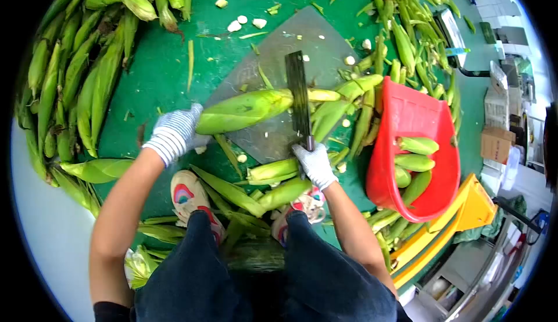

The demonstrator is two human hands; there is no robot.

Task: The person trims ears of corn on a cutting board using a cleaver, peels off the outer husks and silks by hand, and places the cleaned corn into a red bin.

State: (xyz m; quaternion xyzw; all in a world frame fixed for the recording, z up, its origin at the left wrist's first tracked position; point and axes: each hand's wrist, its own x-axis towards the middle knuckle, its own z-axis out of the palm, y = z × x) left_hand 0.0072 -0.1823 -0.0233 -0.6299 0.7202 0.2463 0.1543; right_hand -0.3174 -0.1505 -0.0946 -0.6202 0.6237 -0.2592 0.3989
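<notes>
The left hand [174, 129], in a striped glove, is grasping the tip end of a green-husked ear of corn [244, 111], its fingers curling closed around the husk. The right hand [315, 164], gloved alike, is clenching the handle of a dark-bladed cleaver [298, 83], whose blade is crossing the ear near its stalk end. How deep the edge is going, I cannot tell. The ear is lying roughly level between the two hands, over a translucent cutting board [273, 49] that is resting cornerwise on the green floor [157, 81].

Just right of the work, a red plastic scoop-shaped bin [381, 153] is standing with its open side showing; inside, several trimmed ears [415, 162], green husks on, are lying near one another. A yellow plastic object [471, 206] is sitting just beside the bin.

A heap of untrimmed corn [78, 83] is spreading along the left, and loose green husks [407, 43] are piling up at the upper right. Pale stalk pieces [234, 26] are lying scattered around the board, and more husked ears [285, 194] are resting between the person's shoes [192, 197].
</notes>
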